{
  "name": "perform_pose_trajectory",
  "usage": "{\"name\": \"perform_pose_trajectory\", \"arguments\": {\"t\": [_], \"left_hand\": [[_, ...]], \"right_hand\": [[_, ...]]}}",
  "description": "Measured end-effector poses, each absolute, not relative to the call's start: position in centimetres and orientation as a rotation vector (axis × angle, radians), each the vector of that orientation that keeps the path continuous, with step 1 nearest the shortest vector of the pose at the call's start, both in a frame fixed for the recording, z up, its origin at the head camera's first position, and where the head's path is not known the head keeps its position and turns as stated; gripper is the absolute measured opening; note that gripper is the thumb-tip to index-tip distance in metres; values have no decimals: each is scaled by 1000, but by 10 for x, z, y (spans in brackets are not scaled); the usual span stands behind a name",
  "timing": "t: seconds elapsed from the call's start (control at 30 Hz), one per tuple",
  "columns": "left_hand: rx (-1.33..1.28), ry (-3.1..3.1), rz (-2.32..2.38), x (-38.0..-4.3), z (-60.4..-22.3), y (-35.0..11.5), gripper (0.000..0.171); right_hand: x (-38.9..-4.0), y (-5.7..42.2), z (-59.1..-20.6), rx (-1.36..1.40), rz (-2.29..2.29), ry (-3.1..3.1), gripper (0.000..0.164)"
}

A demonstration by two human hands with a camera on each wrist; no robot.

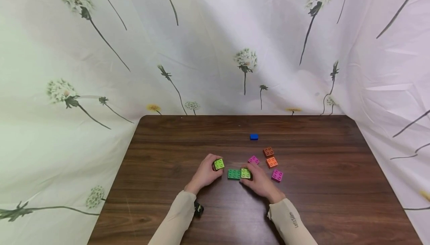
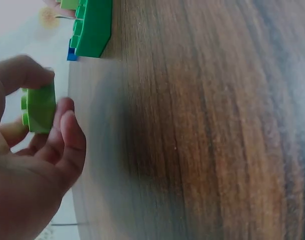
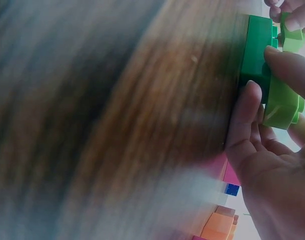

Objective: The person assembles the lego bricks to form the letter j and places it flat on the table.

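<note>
My left hand pinches a lime-green toy building brick between thumb and fingers, raised off the table with studs upward. A longer dark green brick lies between the two hands. At its right end, my right hand grips a second lime-green brick. The right wrist view has this lime brick at stud level of the dark green brick, jutting past its end; whether the two are joined, I cannot tell. A magenta brick lies just beyond the right hand's fingers.
Right of the hands lie a brown brick, an orange brick and another magenta brick. Farther back is a blue brick. The dark wooden table meets a dandelion-print cloth behind it.
</note>
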State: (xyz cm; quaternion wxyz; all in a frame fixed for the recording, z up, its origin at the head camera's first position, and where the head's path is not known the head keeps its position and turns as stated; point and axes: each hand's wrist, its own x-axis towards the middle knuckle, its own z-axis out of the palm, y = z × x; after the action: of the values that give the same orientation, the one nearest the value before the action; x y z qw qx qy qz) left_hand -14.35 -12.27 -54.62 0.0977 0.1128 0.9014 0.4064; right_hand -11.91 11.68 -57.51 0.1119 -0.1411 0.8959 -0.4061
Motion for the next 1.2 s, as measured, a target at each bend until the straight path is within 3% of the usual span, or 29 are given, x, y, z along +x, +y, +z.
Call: {"name": "perform_pose_trajectory", "arguments": {"t": [0.23,1.2], "left_hand": [[469,2616,1190,-142,-551,-122,40],[584,2542,1142,-137,-548,-115,40]], "right_hand": [[-119,117,-575,-419,-1185,2640,36],[-119,117,-574,-439,-1193,2636,35]]}}
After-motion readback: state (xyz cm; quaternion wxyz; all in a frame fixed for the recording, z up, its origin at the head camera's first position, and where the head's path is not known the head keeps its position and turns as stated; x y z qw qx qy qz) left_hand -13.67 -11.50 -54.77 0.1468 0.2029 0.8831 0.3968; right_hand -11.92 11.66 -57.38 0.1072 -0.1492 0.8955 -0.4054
